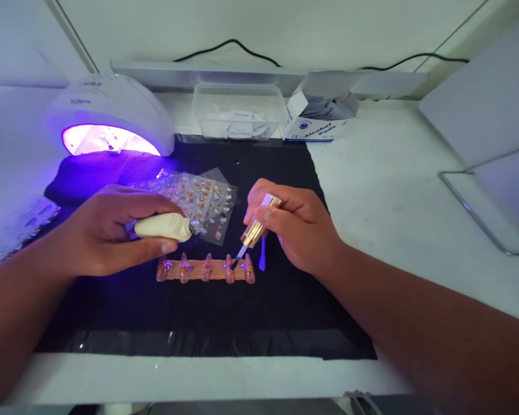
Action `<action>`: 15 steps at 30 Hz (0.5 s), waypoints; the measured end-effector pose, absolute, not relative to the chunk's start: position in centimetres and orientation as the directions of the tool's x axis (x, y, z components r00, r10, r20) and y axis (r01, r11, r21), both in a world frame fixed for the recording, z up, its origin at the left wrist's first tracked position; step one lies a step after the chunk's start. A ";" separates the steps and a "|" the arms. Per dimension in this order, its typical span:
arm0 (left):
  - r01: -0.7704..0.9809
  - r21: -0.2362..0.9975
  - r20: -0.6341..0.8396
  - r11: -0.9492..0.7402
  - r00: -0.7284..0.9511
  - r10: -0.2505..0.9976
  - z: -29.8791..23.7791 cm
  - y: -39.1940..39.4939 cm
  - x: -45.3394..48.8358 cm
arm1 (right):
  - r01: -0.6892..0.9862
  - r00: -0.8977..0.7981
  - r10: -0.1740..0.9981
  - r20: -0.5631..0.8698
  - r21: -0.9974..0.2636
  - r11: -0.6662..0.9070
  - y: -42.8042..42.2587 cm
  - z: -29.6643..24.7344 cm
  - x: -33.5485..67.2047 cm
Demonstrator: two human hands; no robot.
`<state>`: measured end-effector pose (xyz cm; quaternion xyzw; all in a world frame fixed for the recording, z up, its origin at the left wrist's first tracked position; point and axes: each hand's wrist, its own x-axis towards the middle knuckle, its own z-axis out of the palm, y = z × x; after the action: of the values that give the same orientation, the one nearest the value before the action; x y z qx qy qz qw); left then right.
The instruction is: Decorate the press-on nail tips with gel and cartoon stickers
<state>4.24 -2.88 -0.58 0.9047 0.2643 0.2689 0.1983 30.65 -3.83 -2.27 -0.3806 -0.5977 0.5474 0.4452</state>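
Observation:
My left hand (112,233) is closed around a cream nail polish bottle (163,227), tipped on its side with its neck pointing right. Pinched in my right hand (292,222) is a gold-capped polish brush (258,223), slanting down to the left. Its bristles meet, or hover just over, the second nail tip from the right. Several pinkish nail tips (206,267) stand in a row across an orange-tan strip (216,270) on the black mat. Just right of the row, a small purple-lit stick (262,256) lies partly hidden behind my right hand.
A glowing white nail lamp (121,109) stands at the back left. Sticker sheets (218,202) lie behind the strip on the black mat (190,323). A clear plastic tub (199,109) of packets and an open alcohol pads box (318,131) line the back. A metal-framed panel (480,213) is at right.

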 end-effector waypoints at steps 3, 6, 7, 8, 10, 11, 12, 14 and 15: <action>0.352 0.520 0.377 -0.778 0.723 0.579 -0.6 -2.9 4.3 | -0.107 -0.334 0.933 0.133 -0.989 0.103 -4.0 -2.1 30.5; 0.346 0.513 0.377 -0.785 0.731 0.569 -0.5 -2.9 4.3 | -0.095 -0.374 0.918 0.133 -0.990 0.105 -4.3 -2.0 30.5; 0.350 0.509 0.378 -0.786 0.730 0.570 -0.4 -2.9 4.3 | -0.075 -0.384 0.914 0.133 -0.991 0.113 -4.4 -2.0 30.5; 0.357 0.505 0.374 -0.786 0.730 0.572 -0.4 -2.9 4.3 | -0.054 -0.388 0.911 0.137 -0.991 0.126 -4.5 -2.0 30.6; 0.369 0.499 0.373 -0.784 0.725 0.579 -0.4 -2.9 4.3 | -0.016 -0.377 0.913 0.154 -0.987 0.159 -4.5 -2.1 30.7; 0.375 0.499 0.372 -0.782 0.722 0.584 -0.5 -2.9 4.3 | -0.004 -0.368 0.916 0.161 -0.985 0.172 -4.4 -2.1 30.7; 0.374 0.499 0.373 -0.781 0.721 0.584 -0.6 -2.8 4.2 | 0.003 -0.365 0.917 0.162 -0.984 0.175 -4.4 -2.2 30.8; 0.370 0.502 0.374 -0.782 0.722 0.582 -0.7 -2.8 4.2 | -0.014 -0.372 0.915 0.158 -0.986 0.165 -4.3 -2.2 30.8; 0.364 0.503 0.377 -0.784 0.723 0.579 -0.7 -2.8 4.2 | -0.035 -0.378 0.913 0.156 -0.987 0.155 -4.3 -2.2 30.8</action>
<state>4.20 -2.83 -0.71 0.9062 0.2602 0.2657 0.2014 30.81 -4.33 -2.19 -0.3516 -0.6244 0.5469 0.4330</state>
